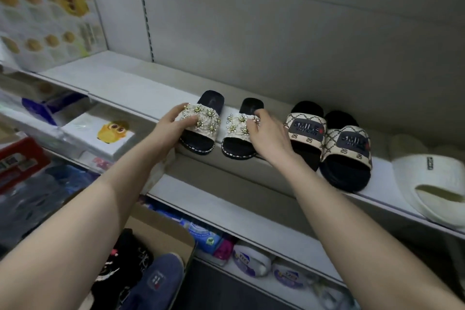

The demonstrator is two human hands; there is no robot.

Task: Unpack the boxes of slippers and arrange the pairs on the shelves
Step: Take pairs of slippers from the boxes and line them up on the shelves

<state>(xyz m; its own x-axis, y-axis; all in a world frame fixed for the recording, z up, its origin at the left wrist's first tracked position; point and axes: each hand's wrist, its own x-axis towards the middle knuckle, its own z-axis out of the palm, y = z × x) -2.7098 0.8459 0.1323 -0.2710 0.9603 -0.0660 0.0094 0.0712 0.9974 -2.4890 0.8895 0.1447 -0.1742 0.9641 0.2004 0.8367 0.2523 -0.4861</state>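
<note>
Two black-soled slippers with cream, gold-flower-studded straps stand side by side on the white shelf (141,88). My left hand (171,128) grips the strap of the left slipper (208,118), thumb on top. My right hand (266,133) holds the strap of the right slipper (237,126) from its right side. To their right sits a pair of beige patterned "SMILE" slippers (327,136). A cardboard box (161,229) at the bottom left holds more slippers, among them a blue one (158,282) and black ones (125,257).
A white slipper (437,184) lies at the shelf's right end. Tissue packs with a yellow owl print (50,20) stand at the left, more packs on lower shelves (105,133). Bare shelf stretches left of the studded pair.
</note>
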